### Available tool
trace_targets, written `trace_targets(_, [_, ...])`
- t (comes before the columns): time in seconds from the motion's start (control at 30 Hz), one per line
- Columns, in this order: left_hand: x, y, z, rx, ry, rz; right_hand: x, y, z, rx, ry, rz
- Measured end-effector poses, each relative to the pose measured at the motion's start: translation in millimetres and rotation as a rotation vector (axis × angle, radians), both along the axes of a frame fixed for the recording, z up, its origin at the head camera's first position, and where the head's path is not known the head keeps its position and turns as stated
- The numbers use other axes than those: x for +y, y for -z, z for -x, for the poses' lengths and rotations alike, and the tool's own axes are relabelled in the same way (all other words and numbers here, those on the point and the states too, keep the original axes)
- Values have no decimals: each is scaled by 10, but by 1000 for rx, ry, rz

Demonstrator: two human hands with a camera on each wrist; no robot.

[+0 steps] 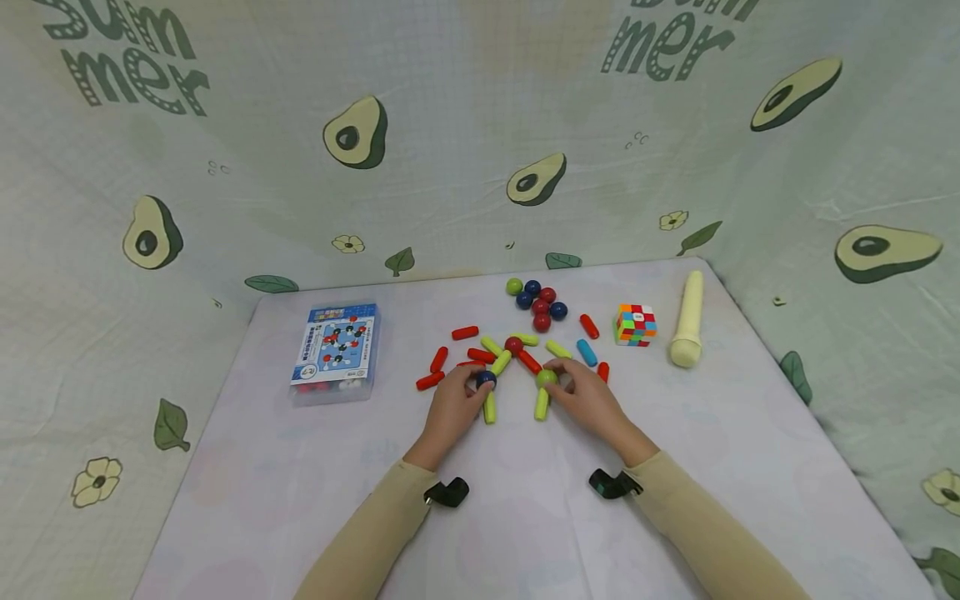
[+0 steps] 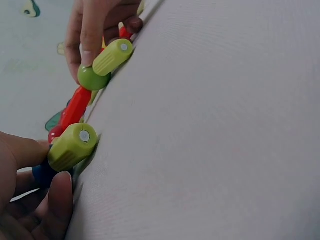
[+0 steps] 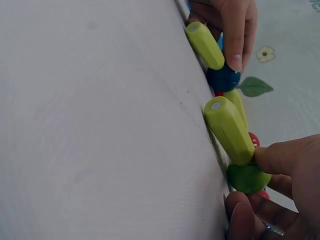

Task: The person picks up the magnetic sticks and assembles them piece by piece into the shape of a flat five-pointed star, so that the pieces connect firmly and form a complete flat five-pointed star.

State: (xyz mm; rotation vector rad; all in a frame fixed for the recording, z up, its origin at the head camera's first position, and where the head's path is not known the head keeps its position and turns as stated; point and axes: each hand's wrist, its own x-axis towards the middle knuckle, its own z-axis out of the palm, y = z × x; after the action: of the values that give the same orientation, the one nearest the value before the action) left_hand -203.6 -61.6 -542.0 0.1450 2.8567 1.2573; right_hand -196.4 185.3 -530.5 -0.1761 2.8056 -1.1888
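Note:
My left hand [image 1: 452, 407] pinches a dark blue ball [image 1: 486, 378] between thumb and fingers. A yellow-green magnetic rod [image 1: 490, 409] sticks out from that ball toward me, and another rod [image 1: 501, 362] runs from it up to a red ball [image 1: 513, 344]. On the other side, a red rod [image 1: 529, 362] slants from the red ball to a green ball [image 3: 248, 178], which my right hand [image 1: 594, 405] grips. From the green ball a yellow-green rod [image 3: 229, 130] points toward me. Together the pieces form an inverted V on the cloth.
Loose red rods [image 1: 465, 332] and yellow-green rods lie around the figure, with a blue rod [image 1: 587, 352] at right. Several balls [image 1: 541, 307] cluster behind. A boxed set [image 1: 335, 350] lies left; a puzzle cube [image 1: 636, 325] and a cream club-shaped object [image 1: 688, 321] stand right.

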Motion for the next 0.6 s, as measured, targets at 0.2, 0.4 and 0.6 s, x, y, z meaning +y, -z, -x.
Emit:
trace_targets(0.2, [-11,32,34,-25,3,-55,-3,27,36,-6,5,-5])
trace_targets(0.4, [-25,51,46,-30,2,-92,-10,30,45,-5,13,-1])
trace_targets(0.6, [-31,61,40,-27,-3,-105,-19,22,41,-3,15,2])
